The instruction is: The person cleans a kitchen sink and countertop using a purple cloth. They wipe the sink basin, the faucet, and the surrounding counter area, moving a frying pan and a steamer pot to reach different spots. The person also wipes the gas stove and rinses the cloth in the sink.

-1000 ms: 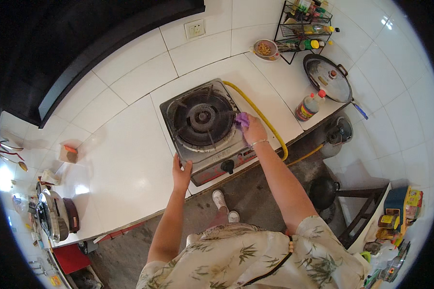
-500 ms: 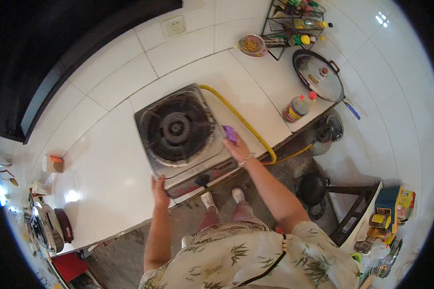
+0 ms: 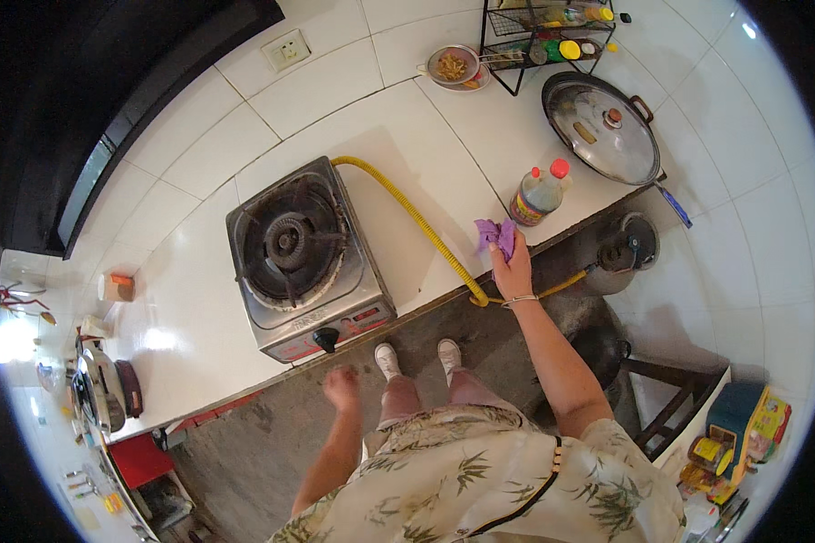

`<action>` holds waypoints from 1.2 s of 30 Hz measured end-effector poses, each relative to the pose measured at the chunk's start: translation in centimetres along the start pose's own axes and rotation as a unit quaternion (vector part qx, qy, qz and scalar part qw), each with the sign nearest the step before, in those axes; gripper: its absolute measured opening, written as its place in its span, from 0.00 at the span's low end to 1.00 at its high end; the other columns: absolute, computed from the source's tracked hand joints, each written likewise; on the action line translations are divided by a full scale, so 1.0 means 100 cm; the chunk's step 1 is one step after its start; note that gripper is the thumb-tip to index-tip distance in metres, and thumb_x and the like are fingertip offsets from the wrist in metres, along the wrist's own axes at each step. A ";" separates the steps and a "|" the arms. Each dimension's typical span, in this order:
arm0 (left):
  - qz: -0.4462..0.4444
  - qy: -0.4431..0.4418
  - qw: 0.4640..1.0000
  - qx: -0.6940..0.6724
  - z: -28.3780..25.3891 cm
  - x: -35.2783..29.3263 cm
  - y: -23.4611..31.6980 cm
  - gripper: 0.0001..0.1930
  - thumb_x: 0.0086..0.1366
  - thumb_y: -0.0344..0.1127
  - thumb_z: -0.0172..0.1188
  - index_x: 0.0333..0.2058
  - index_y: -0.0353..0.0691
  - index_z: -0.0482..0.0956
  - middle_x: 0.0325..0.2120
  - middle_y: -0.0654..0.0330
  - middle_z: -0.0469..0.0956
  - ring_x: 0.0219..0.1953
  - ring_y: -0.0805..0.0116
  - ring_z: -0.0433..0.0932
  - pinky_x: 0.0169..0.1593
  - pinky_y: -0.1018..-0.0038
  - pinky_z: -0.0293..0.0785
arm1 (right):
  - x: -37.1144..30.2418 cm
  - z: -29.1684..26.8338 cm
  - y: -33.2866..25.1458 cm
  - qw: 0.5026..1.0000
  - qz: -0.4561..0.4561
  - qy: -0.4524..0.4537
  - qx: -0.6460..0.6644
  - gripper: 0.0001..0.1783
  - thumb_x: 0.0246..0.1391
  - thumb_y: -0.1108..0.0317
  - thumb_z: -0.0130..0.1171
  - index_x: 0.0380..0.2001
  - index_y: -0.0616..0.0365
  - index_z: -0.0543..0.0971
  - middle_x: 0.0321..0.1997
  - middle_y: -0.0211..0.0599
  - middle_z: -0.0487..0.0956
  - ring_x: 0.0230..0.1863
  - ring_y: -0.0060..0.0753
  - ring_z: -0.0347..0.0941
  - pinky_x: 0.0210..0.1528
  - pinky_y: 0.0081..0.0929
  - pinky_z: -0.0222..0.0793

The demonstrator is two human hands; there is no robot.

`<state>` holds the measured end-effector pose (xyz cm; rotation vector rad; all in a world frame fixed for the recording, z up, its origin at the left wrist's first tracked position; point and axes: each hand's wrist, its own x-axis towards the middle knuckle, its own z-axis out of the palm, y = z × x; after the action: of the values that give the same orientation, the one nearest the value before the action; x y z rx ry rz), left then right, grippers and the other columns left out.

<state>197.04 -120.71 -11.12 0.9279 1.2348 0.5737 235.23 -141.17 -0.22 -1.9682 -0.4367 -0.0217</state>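
Note:
My right hand [image 3: 514, 271] grips a crumpled purple cloth [image 3: 495, 235] over the counter's front edge, just left of two red-capped bottles [image 3: 539, 195]. Below the front of a single-burner gas stove [image 3: 310, 262], my left hand [image 3: 341, 389] hangs apart from it, fingers curled in and slightly blurred, with nothing visible in them. The stove stands askew on the white counter [image 3: 417, 199], its black knob [image 3: 326, 339] facing me. From its back right corner a yellow hose [image 3: 417, 222] runs across the counter and over the edge.
A lidded wok [image 3: 602, 131] sits at the far right, its handle past the edge. Behind are a sieve of brown pieces [image 3: 450, 65] and a black bottle rack [image 3: 543, 45]. A gas cylinder [image 3: 625, 244] stands below. Pots [image 3: 104, 389] crowd the left end.
Both hands have come off the stove. My right hand has moved right with the cloth toward the bottles, and my left hand has dropped back toward me.

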 end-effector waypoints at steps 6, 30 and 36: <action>-0.043 -0.338 0.927 0.159 0.214 -0.056 0.000 0.22 0.64 0.41 0.56 0.54 0.34 0.70 0.30 0.62 0.77 0.26 0.77 0.73 0.30 0.79 0.71 | 0.018 -0.005 0.039 0.912 -0.111 -0.212 -0.334 0.24 0.50 0.65 0.56 0.53 0.53 0.70 0.61 0.43 0.65 0.62 0.48 0.58 0.65 0.44 0.50; 0.069 -0.160 0.960 0.220 0.193 -0.073 0.100 0.10 0.57 0.30 0.59 0.36 0.30 0.76 0.25 0.62 0.78 0.27 0.78 0.73 0.33 0.79 0.70 | -0.030 0.048 0.013 0.834 -0.331 -0.416 -0.149 0.24 0.38 0.74 0.58 0.44 0.46 0.77 0.58 0.39 0.69 0.60 0.50 0.60 0.61 0.43 0.57; 0.121 -0.180 0.945 0.245 0.188 -0.065 0.102 0.10 0.57 0.31 0.59 0.35 0.30 0.76 0.24 0.60 0.77 0.27 0.76 0.74 0.33 0.77 0.71 | 0.005 -0.042 0.009 0.909 -0.138 -0.381 -0.100 0.22 0.38 0.77 0.56 0.42 0.51 0.76 0.48 0.44 0.74 0.53 0.53 0.66 0.59 0.37 0.60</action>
<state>214.39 -125.77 1.95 1.5463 0.9468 0.2635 236.71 -145.05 0.84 -2.0442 -1.2606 0.5603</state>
